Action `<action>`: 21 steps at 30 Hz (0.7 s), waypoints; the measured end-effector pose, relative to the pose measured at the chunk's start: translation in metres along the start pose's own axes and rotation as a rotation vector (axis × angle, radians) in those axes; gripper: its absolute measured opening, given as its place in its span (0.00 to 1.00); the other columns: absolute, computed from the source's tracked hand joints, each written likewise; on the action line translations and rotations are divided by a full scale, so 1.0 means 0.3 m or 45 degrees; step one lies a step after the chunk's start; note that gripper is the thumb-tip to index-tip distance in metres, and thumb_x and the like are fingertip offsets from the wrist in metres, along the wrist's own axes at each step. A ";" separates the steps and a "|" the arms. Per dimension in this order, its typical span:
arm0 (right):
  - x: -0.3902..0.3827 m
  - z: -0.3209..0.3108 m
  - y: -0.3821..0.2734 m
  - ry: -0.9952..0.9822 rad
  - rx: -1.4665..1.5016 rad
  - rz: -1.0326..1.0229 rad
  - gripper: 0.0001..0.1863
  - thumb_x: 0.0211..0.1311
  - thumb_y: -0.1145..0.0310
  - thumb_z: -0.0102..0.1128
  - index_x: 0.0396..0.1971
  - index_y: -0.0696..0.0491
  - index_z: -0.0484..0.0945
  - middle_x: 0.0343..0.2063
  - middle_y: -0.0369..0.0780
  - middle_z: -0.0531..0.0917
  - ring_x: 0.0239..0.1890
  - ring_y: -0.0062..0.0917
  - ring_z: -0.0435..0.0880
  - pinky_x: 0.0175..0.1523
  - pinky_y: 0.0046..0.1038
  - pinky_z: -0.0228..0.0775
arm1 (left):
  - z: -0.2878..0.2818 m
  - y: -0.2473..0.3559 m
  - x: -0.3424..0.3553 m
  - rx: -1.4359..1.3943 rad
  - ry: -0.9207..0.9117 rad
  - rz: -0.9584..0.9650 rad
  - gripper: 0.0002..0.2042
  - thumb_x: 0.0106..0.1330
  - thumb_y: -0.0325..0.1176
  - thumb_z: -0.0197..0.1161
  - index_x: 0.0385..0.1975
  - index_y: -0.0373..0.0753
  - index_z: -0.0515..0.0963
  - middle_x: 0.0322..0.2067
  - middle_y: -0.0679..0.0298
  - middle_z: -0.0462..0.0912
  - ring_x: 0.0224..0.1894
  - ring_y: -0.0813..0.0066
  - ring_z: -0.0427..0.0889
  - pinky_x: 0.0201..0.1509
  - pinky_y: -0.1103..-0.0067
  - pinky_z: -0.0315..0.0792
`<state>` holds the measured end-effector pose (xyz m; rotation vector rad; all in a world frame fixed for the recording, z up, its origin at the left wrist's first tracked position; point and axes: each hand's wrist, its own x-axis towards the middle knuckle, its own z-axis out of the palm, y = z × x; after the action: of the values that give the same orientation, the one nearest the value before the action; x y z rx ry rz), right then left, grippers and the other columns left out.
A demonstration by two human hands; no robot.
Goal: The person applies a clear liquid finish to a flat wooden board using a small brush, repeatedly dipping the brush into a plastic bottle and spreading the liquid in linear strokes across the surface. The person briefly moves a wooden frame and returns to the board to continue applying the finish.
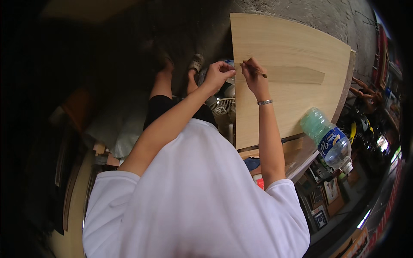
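Observation:
A light wooden board (297, 103) lies in front of me to the right, with a narrow, slightly darker strip (297, 75) on it. Over the board's left part, my right hand (254, 78) is closed around a slim brown pencil (261, 74), whose rear end sticks out to the right. Its tip is hidden by my fingers. My left hand (220, 76) is at the board's left edge, thumb and forefinger pinched together. Whatever those fingers hold, if anything, is too small to make out.
A large clear plastic bottle (329, 139) with a blue label lies at the board's right side. Below the left edge stands a fan (223, 107) with a pale grille. A foot in a perforated clog (197, 62) shows beyond my left forearm. Framed pictures (331, 191) stand at lower right.

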<state>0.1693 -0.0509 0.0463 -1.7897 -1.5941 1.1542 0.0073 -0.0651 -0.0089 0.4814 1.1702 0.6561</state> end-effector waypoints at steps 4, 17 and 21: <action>0.017 0.013 -0.001 0.013 0.080 -0.022 0.05 0.63 0.77 0.60 0.31 0.59 0.72 0.22 0.43 0.81 0.25 0.23 0.81 0.33 0.23 0.72 | -0.004 -0.002 0.016 -0.062 -0.017 -0.018 0.08 0.56 0.26 0.71 0.32 0.31 0.80 0.28 0.63 0.84 0.31 0.80 0.81 0.37 0.83 0.74; 0.049 0.039 -0.021 -0.018 -0.025 -0.187 0.06 0.56 0.81 0.59 0.30 0.58 0.70 0.21 0.44 0.76 0.22 0.32 0.75 0.31 0.23 0.68 | -0.013 -0.010 0.031 -0.064 0.084 0.111 0.05 0.57 0.23 0.70 0.31 0.31 0.82 0.28 0.63 0.85 0.30 0.81 0.81 0.37 0.83 0.75; -0.065 0.041 -0.030 -0.088 -0.059 -0.118 0.06 0.57 0.82 0.58 0.30 0.57 0.71 0.21 0.44 0.76 0.23 0.28 0.77 0.31 0.23 0.68 | -0.024 -0.013 0.036 -0.008 0.015 0.053 0.08 0.60 0.25 0.69 0.36 0.30 0.80 0.32 0.64 0.85 0.35 0.80 0.81 0.42 0.85 0.75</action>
<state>0.1548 -0.0700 0.0524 -1.7024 -1.7378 1.1565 0.0040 -0.0602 -0.0212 0.4980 1.1715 0.6991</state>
